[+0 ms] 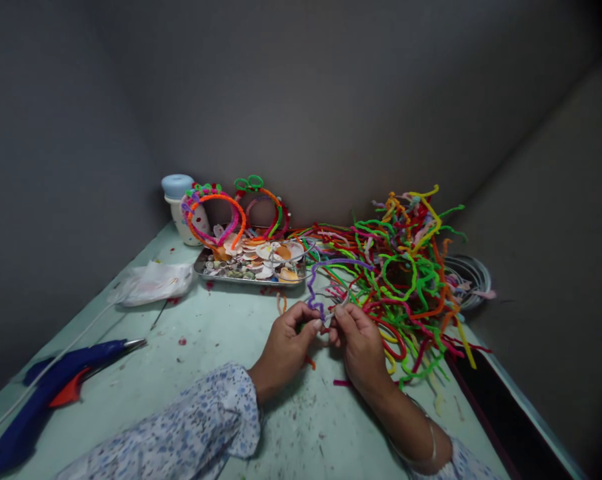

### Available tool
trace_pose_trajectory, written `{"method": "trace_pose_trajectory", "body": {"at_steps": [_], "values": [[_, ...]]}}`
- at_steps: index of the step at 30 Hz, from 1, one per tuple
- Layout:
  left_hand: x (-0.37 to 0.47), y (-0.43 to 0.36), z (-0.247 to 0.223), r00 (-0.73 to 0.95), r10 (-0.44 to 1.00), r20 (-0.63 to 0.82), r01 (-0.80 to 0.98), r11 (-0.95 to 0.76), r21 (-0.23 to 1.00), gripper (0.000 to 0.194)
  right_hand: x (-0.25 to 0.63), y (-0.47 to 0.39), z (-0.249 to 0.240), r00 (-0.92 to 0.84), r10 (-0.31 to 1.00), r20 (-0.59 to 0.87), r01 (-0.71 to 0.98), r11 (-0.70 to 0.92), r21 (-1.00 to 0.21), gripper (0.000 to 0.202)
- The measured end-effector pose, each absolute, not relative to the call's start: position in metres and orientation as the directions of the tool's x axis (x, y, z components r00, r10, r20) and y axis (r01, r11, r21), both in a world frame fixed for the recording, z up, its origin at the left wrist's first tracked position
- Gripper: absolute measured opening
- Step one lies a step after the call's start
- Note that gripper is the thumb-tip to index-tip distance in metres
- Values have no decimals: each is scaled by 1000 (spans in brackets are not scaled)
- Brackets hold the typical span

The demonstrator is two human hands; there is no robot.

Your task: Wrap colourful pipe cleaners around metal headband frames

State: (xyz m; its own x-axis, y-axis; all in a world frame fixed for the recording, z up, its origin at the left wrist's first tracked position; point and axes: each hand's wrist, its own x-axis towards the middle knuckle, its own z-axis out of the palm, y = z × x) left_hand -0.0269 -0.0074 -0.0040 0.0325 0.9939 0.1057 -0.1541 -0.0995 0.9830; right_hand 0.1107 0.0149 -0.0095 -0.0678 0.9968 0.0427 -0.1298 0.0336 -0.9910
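Note:
In the middle of the head view, my left hand (288, 347) pinches a purple pipe cleaner (311, 285) between thumb and fingertips. The pipe cleaner is kinked near the fingers, and its long end bends up and off to the right. My right hand (365, 348) is closed close beside it, thumb and forefinger pinched on a thin pale strip (331, 316) that meets the purple one. The fingers hide how the two are joined. A large tangle of bright pipe cleaners (405, 280) lies just beyond and right of my right hand.
Behind my hands stands a metal tray (251, 283) of shells and small stones. Decorated headbands (215, 198) rest at its back, beside a blue-lidded white jar (177, 183). A blue glue gun (75, 363) lies left, near a plastic packet (155, 283). Coiled wire (481, 273) sits far right.

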Motion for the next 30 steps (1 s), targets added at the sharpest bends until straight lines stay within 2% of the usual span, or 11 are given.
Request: {"method": "trace_pose_trajectory", "body": {"at_steps": [8, 30], "values": [[-26, -8, 1, -18, 992, 127, -125, -129, 984, 6, 111, 16, -13, -78, 996, 33, -179, 19, -984, 35], [-26, -8, -1, -7, 990, 138, -146, -137, 980, 8, 111, 19, -17, -50, 998, 32, -218, 21, -976, 31]]}}
